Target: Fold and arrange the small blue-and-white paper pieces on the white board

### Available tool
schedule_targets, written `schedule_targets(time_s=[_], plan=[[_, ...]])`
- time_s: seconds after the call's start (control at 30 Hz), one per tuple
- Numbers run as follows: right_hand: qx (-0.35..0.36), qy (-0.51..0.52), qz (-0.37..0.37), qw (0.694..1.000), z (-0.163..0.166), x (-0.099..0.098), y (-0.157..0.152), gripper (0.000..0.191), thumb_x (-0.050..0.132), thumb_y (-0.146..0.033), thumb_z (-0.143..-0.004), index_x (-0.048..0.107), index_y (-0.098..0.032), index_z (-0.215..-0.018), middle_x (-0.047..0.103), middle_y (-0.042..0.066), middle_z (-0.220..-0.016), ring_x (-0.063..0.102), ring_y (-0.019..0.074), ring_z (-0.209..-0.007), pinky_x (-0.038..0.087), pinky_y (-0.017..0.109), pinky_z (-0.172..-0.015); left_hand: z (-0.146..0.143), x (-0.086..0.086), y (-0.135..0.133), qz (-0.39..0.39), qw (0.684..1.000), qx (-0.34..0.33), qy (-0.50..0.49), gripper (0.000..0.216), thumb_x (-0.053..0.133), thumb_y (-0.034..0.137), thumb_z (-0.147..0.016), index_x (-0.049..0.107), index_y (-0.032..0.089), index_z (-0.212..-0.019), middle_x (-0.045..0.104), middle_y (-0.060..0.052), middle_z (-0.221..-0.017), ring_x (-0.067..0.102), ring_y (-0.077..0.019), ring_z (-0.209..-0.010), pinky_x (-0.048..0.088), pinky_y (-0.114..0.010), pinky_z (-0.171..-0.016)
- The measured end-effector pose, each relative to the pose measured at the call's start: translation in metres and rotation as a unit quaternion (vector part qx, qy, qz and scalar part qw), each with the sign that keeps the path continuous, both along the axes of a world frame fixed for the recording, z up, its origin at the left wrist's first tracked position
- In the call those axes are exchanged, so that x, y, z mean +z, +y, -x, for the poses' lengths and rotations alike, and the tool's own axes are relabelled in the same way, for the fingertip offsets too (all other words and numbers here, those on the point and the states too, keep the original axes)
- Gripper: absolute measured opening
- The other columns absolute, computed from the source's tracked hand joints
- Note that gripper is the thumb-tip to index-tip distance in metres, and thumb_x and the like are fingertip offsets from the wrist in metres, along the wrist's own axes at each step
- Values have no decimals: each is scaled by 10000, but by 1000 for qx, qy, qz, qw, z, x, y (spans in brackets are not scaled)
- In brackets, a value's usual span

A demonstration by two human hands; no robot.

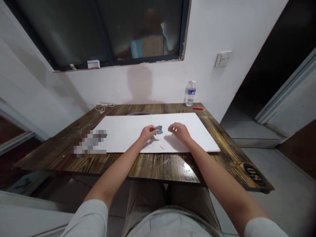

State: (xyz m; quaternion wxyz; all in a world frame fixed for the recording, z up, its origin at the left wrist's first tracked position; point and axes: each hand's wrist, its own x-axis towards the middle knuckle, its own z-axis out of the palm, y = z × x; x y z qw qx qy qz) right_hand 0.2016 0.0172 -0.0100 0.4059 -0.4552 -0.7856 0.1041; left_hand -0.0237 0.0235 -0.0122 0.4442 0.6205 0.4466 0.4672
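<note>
My left hand (148, 132) pinches a small flat blue piece with pale and dark markings (159, 129) between thumb and fingers; its exact kind is too small to make out. To the right, a short gap away, my right hand (181, 131) is raised with thumb and fingertips drawn together. Whether anything tiny is between them cannot be seen. Both hands are over a white board (123, 133) lying on the dark wooden table (153, 164). A thin dark sliver (161, 147) lies on the board below the blue piece.
A water bottle (191, 93) and a red pen-like stick (198, 108) are at the back right. A coiled white cable (103, 106) lies back left. The board's left end is blurred out (91, 143). Small bits (168, 164) are scattered along the front edge.
</note>
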Motion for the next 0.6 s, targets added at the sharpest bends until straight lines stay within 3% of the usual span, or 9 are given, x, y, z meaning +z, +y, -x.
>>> schedule_targets(time_s=[0.2, 0.37, 0.6], plan=[[140, 115, -35, 983, 17, -4, -3, 178, 608, -347, -889, 725, -241, -806, 729, 49, -844, 650, 185, -798, 486, 307, -753, 1, -3, 3, -1, 1000, 26, 0, 378, 795, 455, -590, 590, 158, -704, 606, 6, -634, 521, -110, -567, 384, -231, -522], [108, 138, 19, 984, 22, -11, -6, 157, 648, -389, -838, 644, -233, -857, 719, 17, -765, 642, 168, -676, 496, 296, -677, 1, 1, 0, 2, 999, -25, 35, 369, 803, 448, -606, 608, 151, -704, 604, 3, -603, 499, -100, -523, 333, -218, -495], [94, 187, 68, 976, 23, -12, -6, 366, 724, -503, -727, 492, -240, -828, 679, -14, -668, 630, 165, -604, 478, 281, -606, -2, 6, -7, 23, 994, -103, 38, 422, 842, 473, -552, 615, 142, -681, 635, -14, -621, 540, -109, -550, 355, -222, -533]])
